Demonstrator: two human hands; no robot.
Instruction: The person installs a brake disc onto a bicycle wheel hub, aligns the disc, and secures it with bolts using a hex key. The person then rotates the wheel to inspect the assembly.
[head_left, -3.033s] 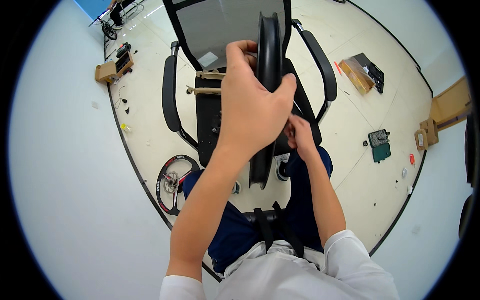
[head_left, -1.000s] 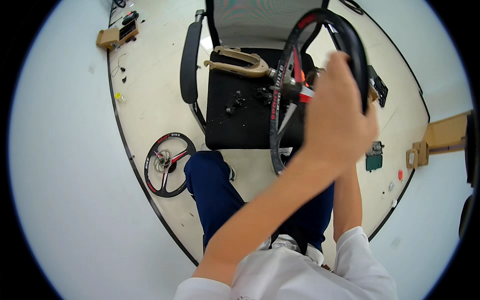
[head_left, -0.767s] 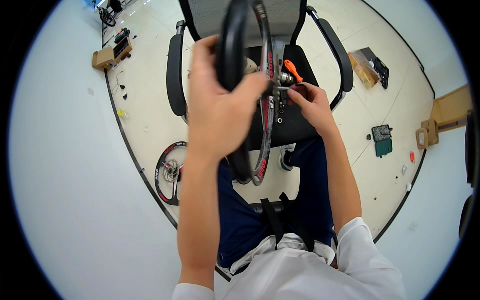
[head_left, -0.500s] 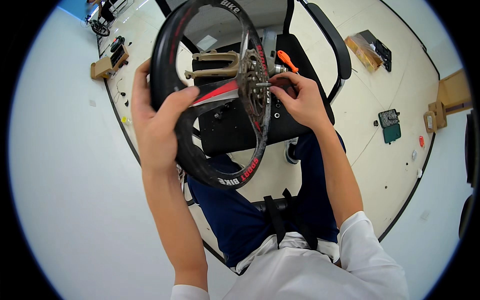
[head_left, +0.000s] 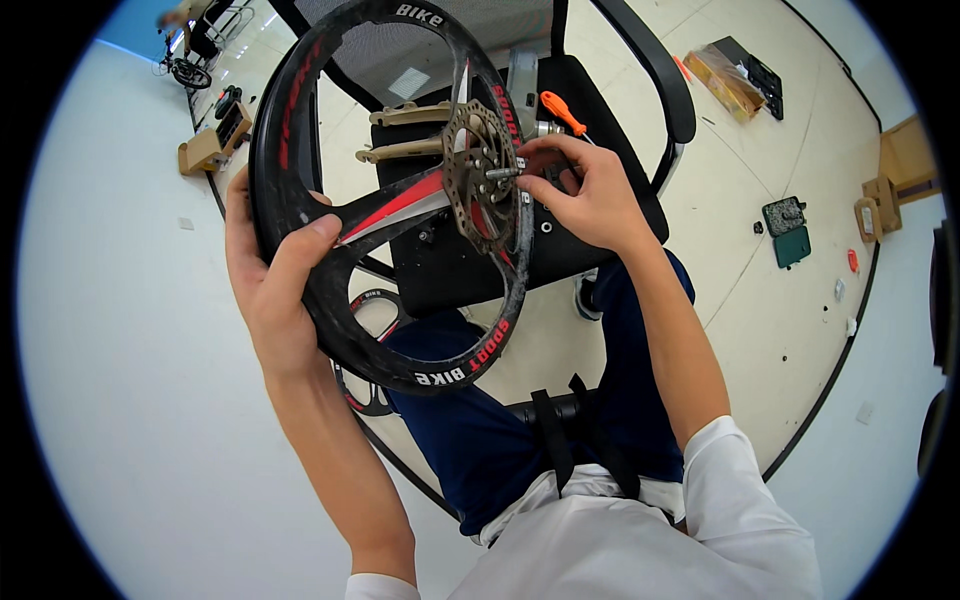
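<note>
My left hand (head_left: 285, 265) is closed round the rim of a black spoked bicycle wheel (head_left: 405, 220) with red and white markings, thumb on the near face. The wheel is held up and tilted, its hub side toward the right. A metal brake disc (head_left: 478, 178) sits at the hub, and a threaded axle (head_left: 500, 174) sticks out of it. At the axle's end my right hand (head_left: 585, 190) pinches with thumb and fingers; a small silver piece shows there, too small to name. Behind the wheel, a tan bicycle fork (head_left: 400, 150) lies on the chair seat (head_left: 600, 120).
An orange-handled screwdriver (head_left: 565, 113) and a nut (head_left: 546, 227) lie on the seat. Another wheel (head_left: 372, 400) rests low beside my left leg. On the floor are an open green case (head_left: 788, 232), a yellow box (head_left: 727, 85) and a cardboard box (head_left: 205, 150). A person (head_left: 190, 20) is far left.
The wheel and both hands have shifted left. The wheel has turned, so the disc and axle face me more. My right hand stays at the axle's end.
</note>
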